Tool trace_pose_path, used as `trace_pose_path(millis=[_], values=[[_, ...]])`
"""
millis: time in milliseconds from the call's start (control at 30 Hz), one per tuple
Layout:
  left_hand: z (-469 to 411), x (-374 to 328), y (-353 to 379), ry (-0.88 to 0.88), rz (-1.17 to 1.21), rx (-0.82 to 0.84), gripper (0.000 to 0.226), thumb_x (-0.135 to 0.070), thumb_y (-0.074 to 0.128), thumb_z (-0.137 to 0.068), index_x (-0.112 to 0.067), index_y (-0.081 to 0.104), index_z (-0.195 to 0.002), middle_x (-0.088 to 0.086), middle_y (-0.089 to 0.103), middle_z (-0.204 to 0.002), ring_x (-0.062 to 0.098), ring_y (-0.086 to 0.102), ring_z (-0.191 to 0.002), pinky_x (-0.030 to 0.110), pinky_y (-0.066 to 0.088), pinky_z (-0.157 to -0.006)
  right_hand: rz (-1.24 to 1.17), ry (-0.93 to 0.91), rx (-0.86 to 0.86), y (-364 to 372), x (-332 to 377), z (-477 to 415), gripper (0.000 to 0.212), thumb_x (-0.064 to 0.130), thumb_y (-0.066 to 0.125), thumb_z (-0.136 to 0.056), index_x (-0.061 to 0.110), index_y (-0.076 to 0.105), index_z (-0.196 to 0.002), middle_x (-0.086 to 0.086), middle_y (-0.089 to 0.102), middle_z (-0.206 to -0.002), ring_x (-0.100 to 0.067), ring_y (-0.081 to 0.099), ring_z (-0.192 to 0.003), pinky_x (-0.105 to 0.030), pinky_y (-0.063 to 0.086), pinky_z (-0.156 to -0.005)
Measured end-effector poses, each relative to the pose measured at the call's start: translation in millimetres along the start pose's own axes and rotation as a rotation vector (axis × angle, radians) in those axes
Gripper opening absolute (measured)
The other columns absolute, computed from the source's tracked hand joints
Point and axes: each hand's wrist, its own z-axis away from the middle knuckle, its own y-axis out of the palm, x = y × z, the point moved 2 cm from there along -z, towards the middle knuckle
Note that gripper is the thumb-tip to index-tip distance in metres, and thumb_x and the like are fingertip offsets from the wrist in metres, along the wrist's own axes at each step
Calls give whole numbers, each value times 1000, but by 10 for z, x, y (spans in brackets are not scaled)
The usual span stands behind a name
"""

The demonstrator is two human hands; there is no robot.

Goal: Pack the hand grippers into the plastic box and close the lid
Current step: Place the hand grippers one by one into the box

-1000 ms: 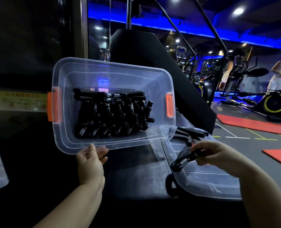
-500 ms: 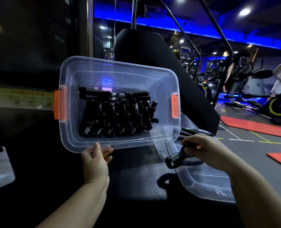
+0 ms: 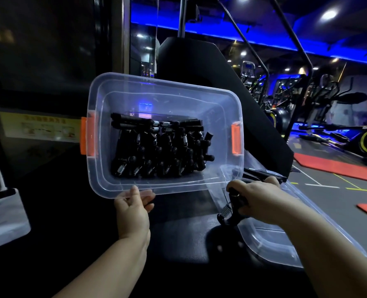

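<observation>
The left hand [image 3: 133,209] pinched the lower rim of the clear plastic box with orange latches [image 3: 217,100], tipped so its opening faced the camera. Black spring hand grippers [image 3: 161,147] lay stacked inside the box. Right of the box's lower corner, the right hand [image 3: 262,198] closed round one black hand gripper [image 3: 230,214], above the clear lid [image 3: 285,244].
</observation>
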Motion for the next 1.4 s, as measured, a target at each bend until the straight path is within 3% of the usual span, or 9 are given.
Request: trace_pose_path(millis=[133, 300, 433, 600, 733, 833, 967, 1300, 1400], values=[[10, -8, 8, -12, 6, -7, 13, -29, 39, -102, -21, 43, -93, 5, 67, -84, 17, 66, -77, 25, 47, -64, 73, -26, -3, -23, 67, -29, 27, 26, 58, -81, 29, 39, -100, 5, 66, -87, -18, 59, -83, -33, 15, -73], [18, -20, 5, -16, 15, -5, 12, -29, 39, -102, -22, 43, -93, 5, 68, -84, 17, 66, -79, 26, 48, -66, 64, -37, 71, -170, 185, -25, 24, 31, 54, -89, 25, 32, -98, 4, 65, -96, -22, 55, -96, -27, 10, -68], [27, -27, 8, -23, 16, -2, 12, -29, 39, -102, -23, 43, -93, 4, 68, -83, 17, 66, -79, 26, 48, -67, -58, -65, 44, -346, 220, -88, 29, 39, 57, -89, 27, 36, -104, 5, 61, -94, -23, 54, -87, -30, 30, -72], [31, -33, 0, -32, 20, 2, 12, -29, 39, -102, -22, 43, -92, 3, 68, -82, 16, 67, -78, 26, 48, -66, -227, -134, -171, -573, 243, -326, 44, 41, 68, -82, 32, 37, -112, -2, 65, -92, -31, 62, -80, -40, 51, -69], [31, -42, -7, -52, 49, 6, 12, -26, 40, -101, -21, 43, -92, 4, 68, -80, 18, 65, -76, 27, 47, -65, -271, -177, -431, -784, 339, -587, 41, 38, 69, -83, 26, 45, -113, -2, 68, -91, -32, 63, -79, -38, 50, -66], [44, -51, -15, -47, 48, 16, 11, -26, 41, -101, -20, 43, -92, 6, 68, -81, 18, 65, -76, 28, 47, -66, -260, -163, -551, -856, 428, -817, 37, 37, 67, -85, 21, 47, -111, -7, 67, -92, -35, 59, -80, -34, 38, -67], [31, -37, -31, -32, 37, 27, 11, -26, 40, -101, -19, 45, -94, 5, 69, -79, 18, 66, -78, 29, 47, -66, -144, -159, -697, -883, 576, -1138, 28, 26, 65, -87, 13, 52, -108, -7, 67, -90, -34, 60, -91, -38, 36, -76], [3, -9, -13, -66, 54, -2, 10, -21, 41, -101, -18, 45, -92, 9, 68, -78, 15, 65, -71, 27, 45, -63, 97, -173, -846, -666, 675, -1941, 24, 18, 70, -80, 12, 60, -101, -5, 68, -75, -32, 66, -69, -36, 46, -68], [2, -23, -17, -61, 35, -1, 9, -25, 42, -100, -19, 47, -95, 8, 69, -84, 17, 66, -77, 28, 46, -65, 107, -164, -822, -617, 687, -2092, 21, 21, 66, -85, 17, 63, -105, -6, 71, -85, -33, 67, -75, -38, 46, -73]])
